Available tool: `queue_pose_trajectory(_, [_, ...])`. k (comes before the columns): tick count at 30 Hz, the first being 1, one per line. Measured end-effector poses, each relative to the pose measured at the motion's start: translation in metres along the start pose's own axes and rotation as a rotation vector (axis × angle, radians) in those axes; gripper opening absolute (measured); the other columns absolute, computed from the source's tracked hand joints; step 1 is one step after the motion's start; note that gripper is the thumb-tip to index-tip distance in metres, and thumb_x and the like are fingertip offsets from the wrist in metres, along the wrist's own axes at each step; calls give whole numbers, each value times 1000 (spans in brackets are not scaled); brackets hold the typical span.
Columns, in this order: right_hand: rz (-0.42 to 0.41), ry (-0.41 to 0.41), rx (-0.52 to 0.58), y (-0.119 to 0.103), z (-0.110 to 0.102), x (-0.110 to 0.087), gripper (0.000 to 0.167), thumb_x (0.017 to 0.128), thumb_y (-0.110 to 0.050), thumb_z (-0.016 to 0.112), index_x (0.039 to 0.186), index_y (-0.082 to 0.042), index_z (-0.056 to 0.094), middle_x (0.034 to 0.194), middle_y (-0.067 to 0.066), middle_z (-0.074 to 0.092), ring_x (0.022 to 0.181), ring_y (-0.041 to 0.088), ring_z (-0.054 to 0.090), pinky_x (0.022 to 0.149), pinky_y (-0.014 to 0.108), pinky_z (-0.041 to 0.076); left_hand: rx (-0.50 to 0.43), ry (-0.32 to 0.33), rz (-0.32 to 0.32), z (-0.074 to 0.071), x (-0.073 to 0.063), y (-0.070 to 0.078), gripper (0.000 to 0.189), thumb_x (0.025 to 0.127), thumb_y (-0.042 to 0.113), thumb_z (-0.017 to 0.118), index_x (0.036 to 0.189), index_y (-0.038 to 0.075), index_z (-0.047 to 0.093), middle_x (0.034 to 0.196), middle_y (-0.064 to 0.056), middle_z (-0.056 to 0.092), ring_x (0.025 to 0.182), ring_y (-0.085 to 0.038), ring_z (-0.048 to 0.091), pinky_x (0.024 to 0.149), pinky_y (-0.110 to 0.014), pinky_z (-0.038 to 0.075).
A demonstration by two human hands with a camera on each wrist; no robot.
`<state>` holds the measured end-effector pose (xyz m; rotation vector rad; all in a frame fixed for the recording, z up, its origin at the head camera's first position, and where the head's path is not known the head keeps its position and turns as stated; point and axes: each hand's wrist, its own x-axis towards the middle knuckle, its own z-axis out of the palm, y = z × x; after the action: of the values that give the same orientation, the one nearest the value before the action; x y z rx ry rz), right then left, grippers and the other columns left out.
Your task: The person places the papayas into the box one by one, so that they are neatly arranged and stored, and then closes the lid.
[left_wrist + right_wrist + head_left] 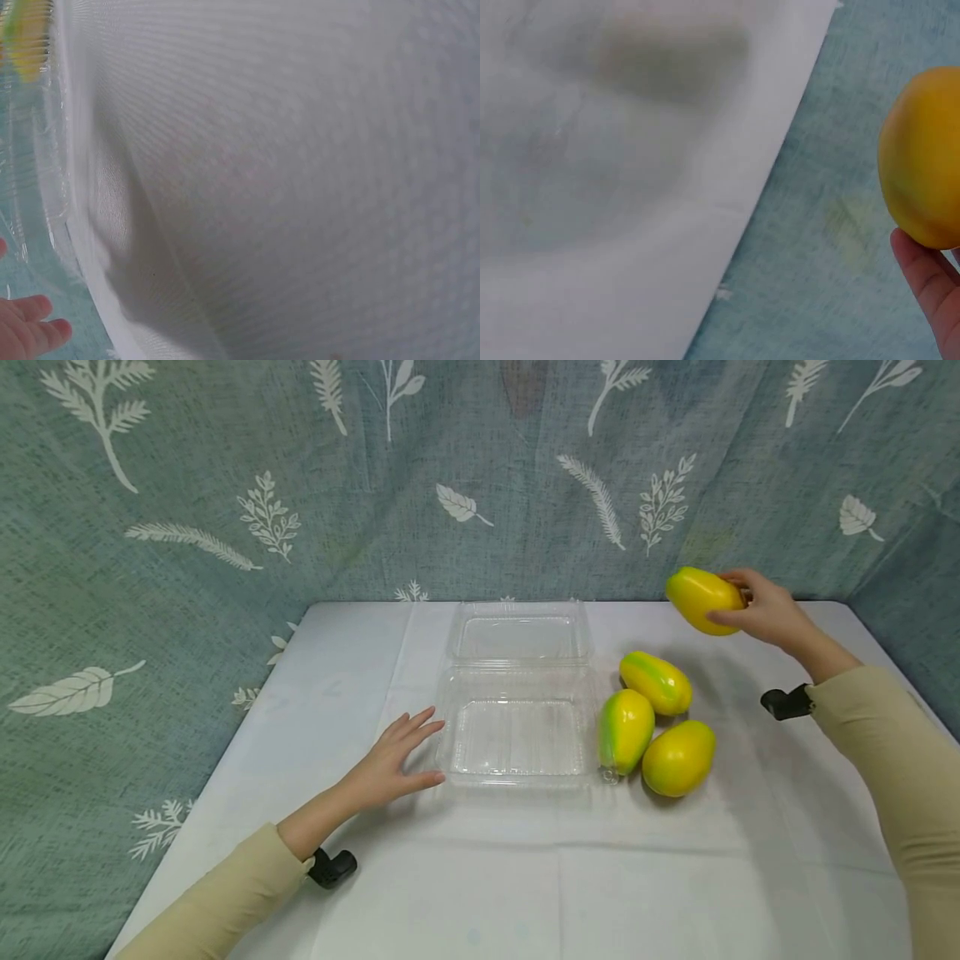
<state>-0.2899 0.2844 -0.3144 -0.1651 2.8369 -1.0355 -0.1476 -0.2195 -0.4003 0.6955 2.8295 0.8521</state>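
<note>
My right hand [768, 608] holds a yellow papaya [703, 600] with a greenish tip, raised above the table's back right part. In the right wrist view the same papaya [924, 161] shows at the right edge, with fingertips against its underside. Fingers spread, my left hand [393, 760] is at the left edge of a clear plastic clamshell container [517, 781], which lies with its lid [522, 662] folded back. Three more yellow-green papayas sit together just right of the container: one behind [656, 682], one in front [679, 758] and one at the container's side [626, 731].
A white cloth [480, 877] covers the table. Green-blue fabric with white leaf prints [480, 468] hangs behind it and along the sides. Each wrist carries a small black camera, one at the left [332, 868] and one at the right [786, 702].
</note>
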Motion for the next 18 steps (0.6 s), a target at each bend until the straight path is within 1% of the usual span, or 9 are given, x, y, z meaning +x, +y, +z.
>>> queue_pose_trajectory(6, [-38, 19, 58, -19, 8, 1, 81, 87, -38, 59, 145, -2, 15, 140, 28, 27, 120, 44, 32, 92, 59, 35, 1, 5, 5, 0, 0, -2, 70, 81, 42, 65, 140, 17, 36, 151, -3, 21, 136, -44, 11, 99, -68, 18])
queue_pose_trajectory(12, [-98, 40, 67, -40, 17, 0, 77, 87, -36, 60, 145, -5, 18, 139, 26, 30, 118, 42, 36, 91, 57, 38, -6, 3, 10, 1, 0, -3, 71, 81, 41, 66, 140, 16, 37, 151, -5, 21, 136, -44, 11, 99, -68, 19])
queue_pose_trajectory(18, [-181, 15, 58, -62, 27, -5, 73, 87, -33, 62, 143, -7, 24, 137, 22, 34, 115, 39, 40, 87, 54, 40, -4, 5, 15, 1, 0, -3, 70, 81, 42, 65, 140, 17, 36, 152, -4, 21, 136, -44, 11, 99, -68, 19])
